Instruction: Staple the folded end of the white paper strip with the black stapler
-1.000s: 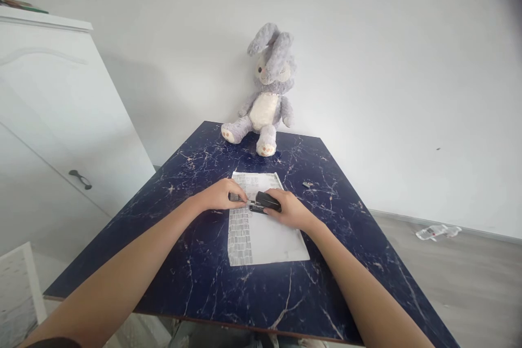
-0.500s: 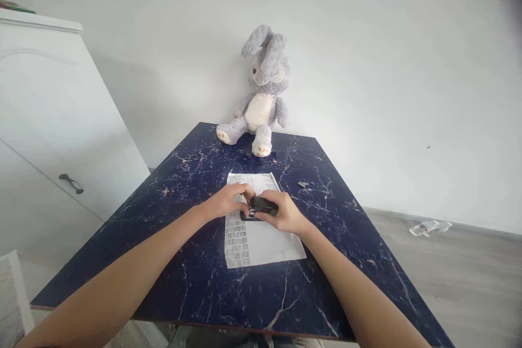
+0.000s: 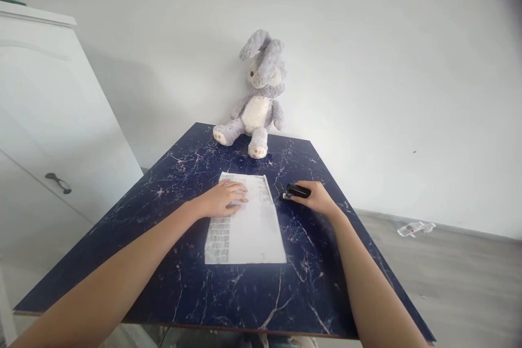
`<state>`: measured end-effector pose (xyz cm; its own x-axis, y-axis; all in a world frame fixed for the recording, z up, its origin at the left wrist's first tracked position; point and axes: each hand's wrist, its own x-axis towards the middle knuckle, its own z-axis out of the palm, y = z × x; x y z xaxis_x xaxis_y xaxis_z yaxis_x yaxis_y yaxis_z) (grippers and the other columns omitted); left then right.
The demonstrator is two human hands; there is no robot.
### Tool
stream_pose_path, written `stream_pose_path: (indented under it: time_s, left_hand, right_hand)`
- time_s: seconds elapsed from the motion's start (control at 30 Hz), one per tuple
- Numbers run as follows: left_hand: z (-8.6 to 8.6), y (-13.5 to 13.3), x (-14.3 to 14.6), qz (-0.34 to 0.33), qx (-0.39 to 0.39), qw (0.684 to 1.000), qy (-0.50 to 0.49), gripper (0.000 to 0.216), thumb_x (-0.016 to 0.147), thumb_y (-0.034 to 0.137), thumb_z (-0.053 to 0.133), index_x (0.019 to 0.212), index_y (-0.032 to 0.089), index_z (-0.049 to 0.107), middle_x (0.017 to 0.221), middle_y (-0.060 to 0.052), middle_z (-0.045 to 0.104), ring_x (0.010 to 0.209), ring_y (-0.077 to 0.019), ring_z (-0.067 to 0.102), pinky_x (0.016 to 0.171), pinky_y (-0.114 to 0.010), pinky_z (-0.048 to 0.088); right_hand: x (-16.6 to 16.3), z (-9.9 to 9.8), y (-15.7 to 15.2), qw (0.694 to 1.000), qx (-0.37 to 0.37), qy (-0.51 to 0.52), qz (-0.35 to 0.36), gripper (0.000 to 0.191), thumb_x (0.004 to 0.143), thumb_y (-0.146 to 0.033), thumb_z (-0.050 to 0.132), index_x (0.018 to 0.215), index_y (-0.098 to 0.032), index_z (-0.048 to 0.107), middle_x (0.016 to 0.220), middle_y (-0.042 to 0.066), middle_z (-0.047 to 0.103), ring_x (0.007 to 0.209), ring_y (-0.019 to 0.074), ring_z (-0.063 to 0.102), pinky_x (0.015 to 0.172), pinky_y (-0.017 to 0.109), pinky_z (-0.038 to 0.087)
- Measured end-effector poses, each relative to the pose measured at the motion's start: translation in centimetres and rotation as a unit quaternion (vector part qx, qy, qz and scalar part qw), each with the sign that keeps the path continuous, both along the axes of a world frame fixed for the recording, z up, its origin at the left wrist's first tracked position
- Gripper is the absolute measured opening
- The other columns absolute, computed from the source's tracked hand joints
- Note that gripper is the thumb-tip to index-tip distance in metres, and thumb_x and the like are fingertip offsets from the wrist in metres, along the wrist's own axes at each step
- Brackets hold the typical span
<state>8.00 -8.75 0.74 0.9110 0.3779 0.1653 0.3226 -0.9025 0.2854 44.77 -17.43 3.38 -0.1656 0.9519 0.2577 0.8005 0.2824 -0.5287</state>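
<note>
Stacked white paper (image 3: 256, 234) with a grey printed pattern down its left side lies on the dark blue marbled table (image 3: 183, 283). My left hand (image 3: 224, 198) rests on the upper left of the paper, fingers stretched out and holding nothing. To the right of the sheet, my right hand (image 3: 320, 197) is closed round a black stapler (image 3: 298, 191). The stapler's front end points left, toward the paper, and shows a bit of bright metal. Part of its rear is hidden by my fingers.
A grey plush rabbit (image 3: 256, 111) sits at the table's far end against the white wall. On the left stands a white cabinet (image 3: 53, 119) with a dark handle. Clear plastic packaging (image 3: 415, 228) lies on the floor at the right.
My right hand has carried the stapler off the paper to the right. My left hand has let go of the stapler's front and now lies flat on the paper, which has shifted left.
</note>
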Motion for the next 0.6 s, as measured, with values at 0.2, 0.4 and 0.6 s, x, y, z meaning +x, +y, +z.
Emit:
stream_pose_path:
  time_s: [0.2, 0.4, 0.6]
  left_hand:
    - [0.3, -1.1, 0.7, -0.02, -0.028, 0.999, -0.001, 0.045, 0.099, 0.054, 0.049, 0.136, 0.03, 0.059, 0.156, -0.006, 0.046, 0.145, -0.0296, 0.04, 0.121, -0.048, 0.024]
    - [-0.4, -2.5, 2.0, -0.045, -0.042, 0.997, 0.041, 0.06, 0.1, 0.06, 0.041, 0.155, 0.038, 0.035, 0.166, -0.002, 0.03, 0.154, -0.0289, 0.023, 0.125, -0.054, 0.008]
    - [0.0, -2.5, 1.6, -0.033, -0.049, 0.997, 0.045, 0.057, 0.102, 0.056, 0.039, 0.156, 0.036, 0.034, 0.167, -0.001, 0.028, 0.155, -0.0292, 0.02, 0.125, -0.057, 0.004]
  right_hand:
    - [-2.0, -0.3, 0.0, 0.992, -0.055, 0.021, 0.109, 0.032, 0.079, -0.047, 0.075, 0.09, -0.017, 0.072, 0.081, 0.002, 0.069, 0.071, 0.0175, 0.059, 0.067, 0.029, 0.045]
    - [-5.6, 0.2, -0.5, 0.981, -0.066, 0.019, 0.184, 0.029, 0.081, -0.045, 0.075, 0.086, -0.017, 0.068, 0.071, -0.002, 0.06, 0.064, 0.0133, 0.049, 0.061, 0.026, 0.038]
    - [-6.6, 0.9, -0.9, 0.98, -0.071, 0.012, 0.188, 0.029, 0.084, -0.045, 0.073, 0.084, -0.017, 0.065, 0.072, -0.002, 0.058, 0.063, 0.0128, 0.046, 0.06, 0.026, 0.035]
